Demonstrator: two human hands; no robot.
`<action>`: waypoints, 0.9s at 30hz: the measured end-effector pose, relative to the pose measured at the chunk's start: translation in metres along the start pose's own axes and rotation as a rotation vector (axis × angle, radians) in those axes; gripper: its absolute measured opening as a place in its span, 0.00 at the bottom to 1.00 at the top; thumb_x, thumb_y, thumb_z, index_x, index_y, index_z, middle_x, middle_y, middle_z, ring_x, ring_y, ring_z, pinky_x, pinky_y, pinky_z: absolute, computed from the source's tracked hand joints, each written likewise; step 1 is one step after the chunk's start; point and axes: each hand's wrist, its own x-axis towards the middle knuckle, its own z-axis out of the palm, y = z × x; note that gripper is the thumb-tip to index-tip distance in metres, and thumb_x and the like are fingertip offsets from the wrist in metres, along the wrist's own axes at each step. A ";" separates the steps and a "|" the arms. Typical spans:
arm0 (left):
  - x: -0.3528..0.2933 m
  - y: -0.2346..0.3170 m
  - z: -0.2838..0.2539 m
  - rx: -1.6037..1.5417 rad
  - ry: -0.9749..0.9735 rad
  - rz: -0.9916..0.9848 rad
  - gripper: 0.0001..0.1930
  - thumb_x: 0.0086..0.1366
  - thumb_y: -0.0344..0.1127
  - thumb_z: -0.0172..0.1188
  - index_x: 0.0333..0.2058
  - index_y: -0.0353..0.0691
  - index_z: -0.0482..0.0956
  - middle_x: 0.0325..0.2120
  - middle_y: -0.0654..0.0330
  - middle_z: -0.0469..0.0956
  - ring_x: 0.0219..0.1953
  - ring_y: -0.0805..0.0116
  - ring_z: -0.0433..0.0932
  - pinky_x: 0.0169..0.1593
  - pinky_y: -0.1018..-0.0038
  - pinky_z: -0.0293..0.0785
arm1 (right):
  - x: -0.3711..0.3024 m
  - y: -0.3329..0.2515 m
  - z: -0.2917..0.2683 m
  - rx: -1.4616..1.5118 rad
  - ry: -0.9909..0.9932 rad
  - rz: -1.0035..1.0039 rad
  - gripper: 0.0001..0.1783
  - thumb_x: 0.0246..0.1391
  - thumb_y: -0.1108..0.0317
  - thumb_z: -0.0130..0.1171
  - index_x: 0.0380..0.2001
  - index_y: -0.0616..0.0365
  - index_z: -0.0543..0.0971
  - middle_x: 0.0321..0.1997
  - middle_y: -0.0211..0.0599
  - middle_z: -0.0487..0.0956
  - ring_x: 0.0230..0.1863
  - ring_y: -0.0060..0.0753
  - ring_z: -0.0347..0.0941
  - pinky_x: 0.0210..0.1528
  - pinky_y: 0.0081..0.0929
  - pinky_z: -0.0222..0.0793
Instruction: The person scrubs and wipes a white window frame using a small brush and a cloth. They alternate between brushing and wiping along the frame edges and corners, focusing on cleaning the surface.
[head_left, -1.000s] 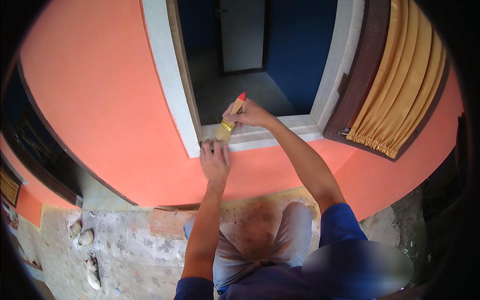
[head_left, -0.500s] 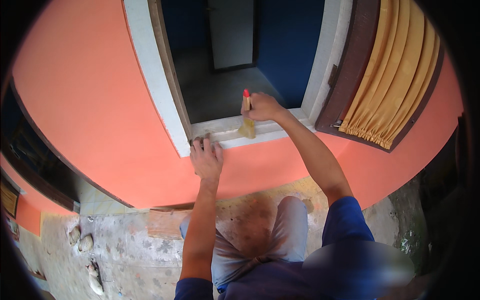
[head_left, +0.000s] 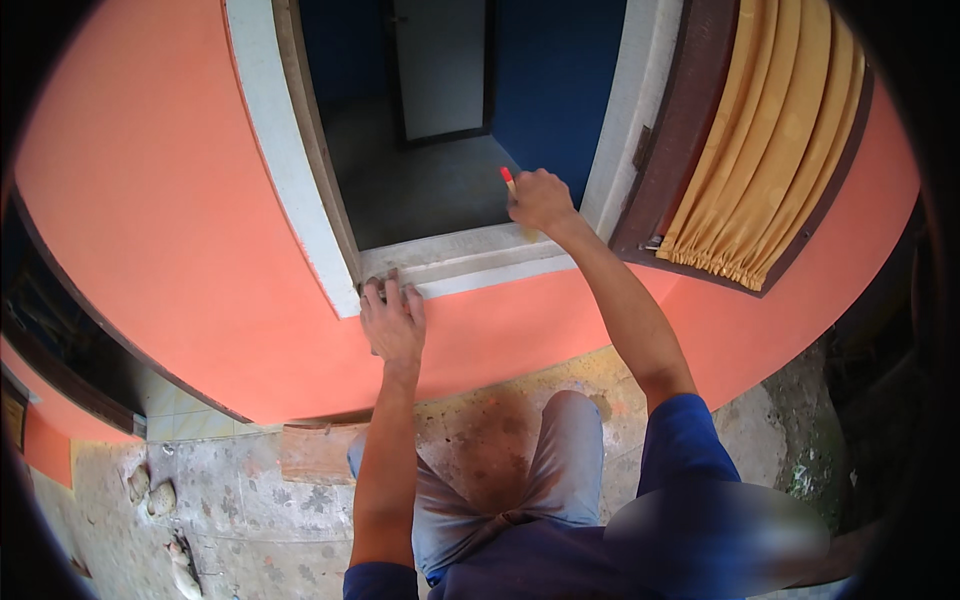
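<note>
My right hand (head_left: pixel 541 205) is closed round the handle of a paintbrush (head_left: pixel 507 178) with a red tip. Its pale bristles point down at the right part of the white window sill (head_left: pixel 450 262), mostly hidden behind the hand and blurred. At the sill's left corner rests my left hand (head_left: pixel 393 322), its fingers spread and bent over the edge. A small dark patch shows between those fingers; I cannot tell whether it is an object or shadow.
Beyond the white window frame (head_left: pixel 262 110) lies a dark room with a door (head_left: pixel 440 70). An opened casement with a yellow curtain (head_left: pixel 770 150) stands at the right. The wall (head_left: pixel 160 200) is orange. On the floor at lower left lie a wooden board (head_left: pixel 318 453) and several pale objects.
The brush has moved right along the sill in my right hand, and its handle now leans more to the left. My left hand stays at the sill's left corner. The view has shifted slightly.
</note>
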 end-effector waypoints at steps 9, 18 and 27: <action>-0.002 -0.001 -0.001 0.015 0.014 0.000 0.17 0.67 0.40 0.61 0.51 0.39 0.81 0.45 0.48 0.74 0.46 0.45 0.76 0.47 0.53 0.75 | 0.001 -0.036 0.033 0.887 -0.200 -0.230 0.11 0.53 0.68 0.68 0.39 0.63 0.86 0.35 0.43 0.86 0.34 0.35 0.86 0.43 0.31 0.83; 0.004 0.008 0.002 -0.021 0.015 -0.003 0.17 0.67 0.39 0.61 0.51 0.40 0.82 0.44 0.48 0.74 0.45 0.47 0.76 0.46 0.54 0.75 | 0.030 -0.004 0.062 -0.284 0.282 -0.328 0.12 0.54 0.65 0.69 0.38 0.61 0.87 0.30 0.41 0.85 0.33 0.34 0.85 0.37 0.30 0.83; 0.001 0.002 0.001 -0.020 -0.018 -0.012 0.16 0.67 0.40 0.62 0.51 0.40 0.82 0.45 0.50 0.73 0.44 0.48 0.76 0.46 0.54 0.75 | 0.046 -0.066 0.054 -0.495 0.092 -0.205 0.17 0.50 0.61 0.74 0.40 0.60 0.88 0.34 0.36 0.86 0.38 0.28 0.86 0.42 0.27 0.83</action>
